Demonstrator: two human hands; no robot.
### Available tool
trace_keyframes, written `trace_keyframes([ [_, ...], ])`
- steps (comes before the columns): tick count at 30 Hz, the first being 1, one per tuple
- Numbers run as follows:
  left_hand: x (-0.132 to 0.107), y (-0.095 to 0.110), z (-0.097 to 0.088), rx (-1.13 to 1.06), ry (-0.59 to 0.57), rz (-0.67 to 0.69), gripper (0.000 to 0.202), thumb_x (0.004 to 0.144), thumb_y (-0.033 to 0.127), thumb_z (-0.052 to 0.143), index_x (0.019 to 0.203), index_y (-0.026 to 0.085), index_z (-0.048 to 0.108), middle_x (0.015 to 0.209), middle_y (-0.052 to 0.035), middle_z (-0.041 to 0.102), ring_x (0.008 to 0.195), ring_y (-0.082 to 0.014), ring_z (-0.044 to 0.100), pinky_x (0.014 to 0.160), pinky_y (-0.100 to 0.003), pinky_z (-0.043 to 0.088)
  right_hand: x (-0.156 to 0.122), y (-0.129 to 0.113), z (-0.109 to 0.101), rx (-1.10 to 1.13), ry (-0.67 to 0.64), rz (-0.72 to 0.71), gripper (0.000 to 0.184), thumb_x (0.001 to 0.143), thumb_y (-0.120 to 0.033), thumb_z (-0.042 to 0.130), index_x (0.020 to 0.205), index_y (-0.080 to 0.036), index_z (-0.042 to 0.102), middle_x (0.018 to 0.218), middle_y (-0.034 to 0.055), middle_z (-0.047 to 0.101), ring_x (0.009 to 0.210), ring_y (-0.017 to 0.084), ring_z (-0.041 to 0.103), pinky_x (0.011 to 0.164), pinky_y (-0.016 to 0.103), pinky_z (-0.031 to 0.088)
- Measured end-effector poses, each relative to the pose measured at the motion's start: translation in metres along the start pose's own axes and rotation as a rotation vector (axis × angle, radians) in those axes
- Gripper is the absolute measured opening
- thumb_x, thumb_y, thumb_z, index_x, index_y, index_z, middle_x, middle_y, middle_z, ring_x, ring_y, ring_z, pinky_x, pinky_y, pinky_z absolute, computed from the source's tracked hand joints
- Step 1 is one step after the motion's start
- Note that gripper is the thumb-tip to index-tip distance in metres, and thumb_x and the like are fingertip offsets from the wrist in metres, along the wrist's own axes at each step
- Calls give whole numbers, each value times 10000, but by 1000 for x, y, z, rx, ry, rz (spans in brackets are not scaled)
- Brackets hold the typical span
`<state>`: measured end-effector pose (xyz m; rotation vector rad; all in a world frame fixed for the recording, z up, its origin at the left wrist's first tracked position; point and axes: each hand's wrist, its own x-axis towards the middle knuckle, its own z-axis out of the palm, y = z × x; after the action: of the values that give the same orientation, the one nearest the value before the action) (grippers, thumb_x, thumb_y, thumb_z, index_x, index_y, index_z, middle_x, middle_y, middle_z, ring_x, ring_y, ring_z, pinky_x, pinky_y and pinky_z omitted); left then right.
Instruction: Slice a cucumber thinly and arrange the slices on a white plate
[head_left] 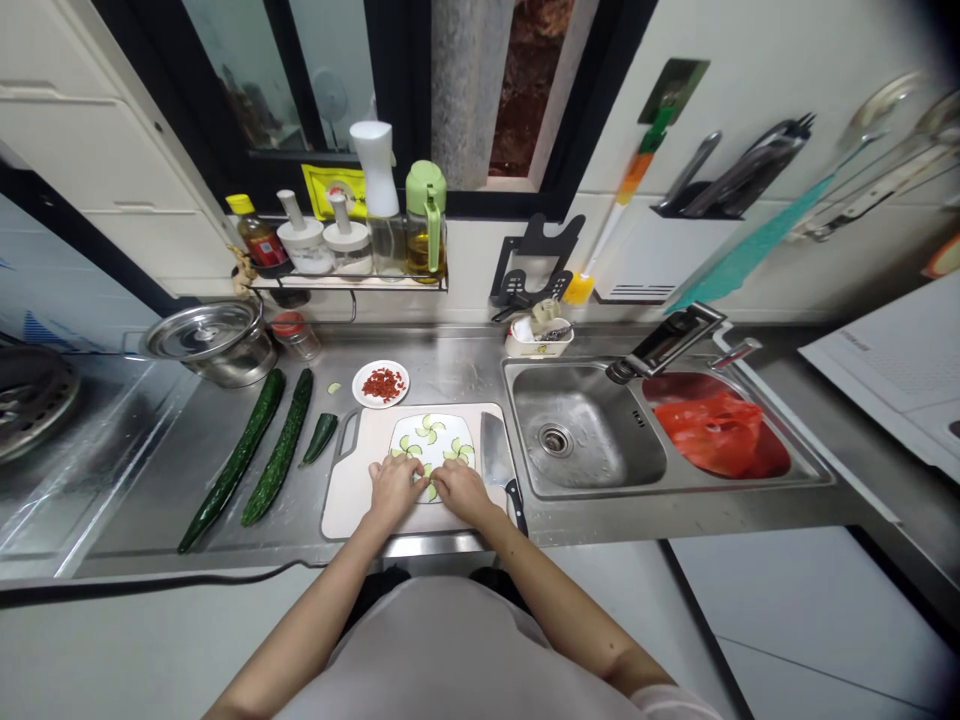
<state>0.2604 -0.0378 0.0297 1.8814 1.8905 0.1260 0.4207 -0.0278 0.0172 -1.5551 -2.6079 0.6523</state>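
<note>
A white square plate [450, 432] lies on the cutting board [352, 500], with thin cucumber slices [430, 429] set on it in pinwheel groups. My left hand [396, 487] reaches over its front left part, fingers bent in a pinch at the slices near the front middle. From the other side my right hand [459, 490] comes in, its fingertips pinched at the same group, almost touching the left ones. The small slice between them is mostly hidden by the fingers. Along the board's right side rests a kitchen knife [495, 452], blade pointing away from me.
Two whole cucumbers [238, 460] and a cut cucumber piece [321, 438] lie left of the board. Behind it stands a small dish of red berries [382, 384]. A lidded pot [217, 335] is at back left; the double sink [592, 430] holds a red bag [716, 432].
</note>
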Motion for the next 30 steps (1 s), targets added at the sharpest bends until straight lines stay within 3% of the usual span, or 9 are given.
trace_keyframes([
  [30, 6, -1, 6, -7, -39, -6, 125, 817, 316, 558, 842, 242, 656, 946, -55, 640, 1008, -262, 487, 843, -396, 259, -4, -3, 12, -11, 3, 6, 238, 929, -240, 415, 921, -187, 647, 947, 63, 577, 899, 177, 480, 755, 274, 363],
])
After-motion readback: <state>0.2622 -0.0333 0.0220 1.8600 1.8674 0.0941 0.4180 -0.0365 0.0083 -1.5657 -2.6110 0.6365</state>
